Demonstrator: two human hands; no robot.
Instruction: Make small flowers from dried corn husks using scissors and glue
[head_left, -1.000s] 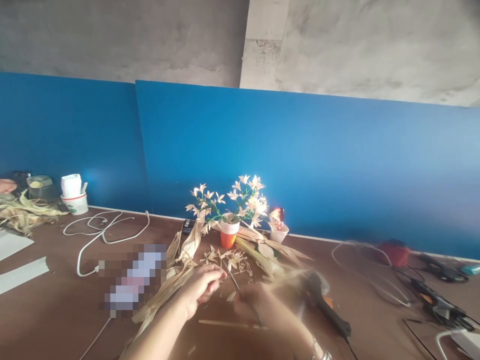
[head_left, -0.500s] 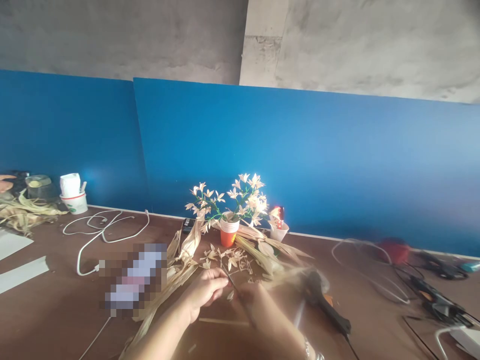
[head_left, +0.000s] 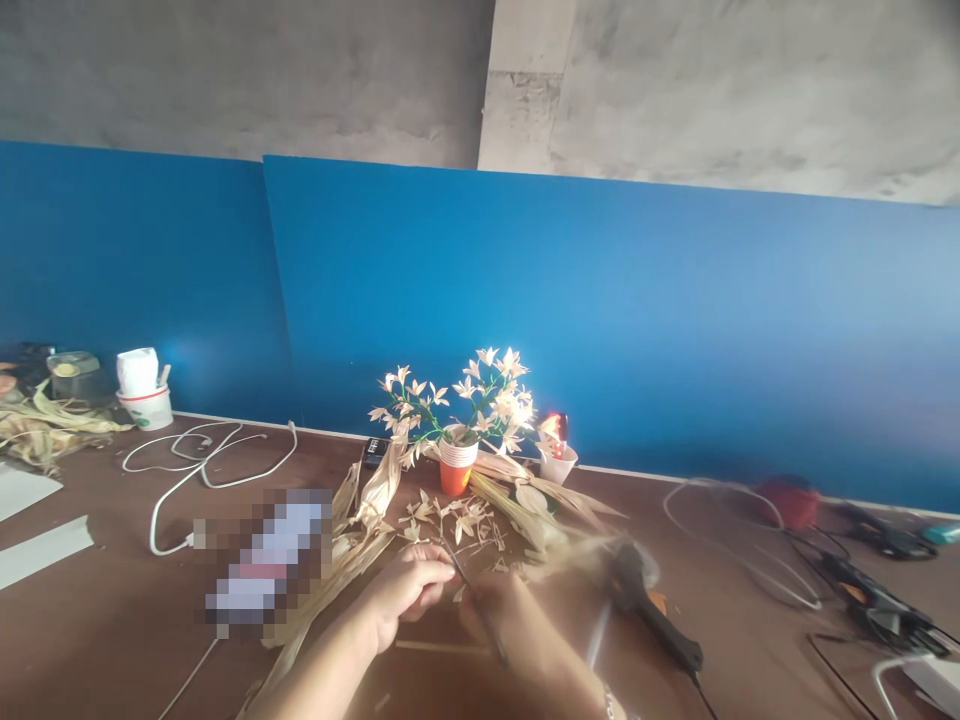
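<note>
My left hand [head_left: 411, 590] is closed in a pinch of thumb and fingers; what it holds is too small to make out. Close on its right, my right hand [head_left: 517, 615] is slightly blurred and wraps round a thin dark rod-like tool [head_left: 491, 638]. The tool slants up so its tip comes to the left fingertips. Just beyond both hands lie loose pale corn-husk flowers [head_left: 469, 518] and thin scraps. Behind them stands an orange and white stack of paper cups [head_left: 456, 472], holding green stems with pale husk flowers [head_left: 512, 398].
Dried corn husks [head_left: 382, 485] lie left of the cups. A black glue gun [head_left: 660, 615] rests right of my hands, with cables and another tool [head_left: 862, 590] farther right. A blurred-out phone-like object [head_left: 270, 560] and a white cable [head_left: 172, 500] lie left. A blue partition [head_left: 525, 290] bounds the back.
My right hand has shifted slightly, and the dark tool with it. My left hand keeps its pinch in nearly the same place. The flowers and cups stay put.
</note>
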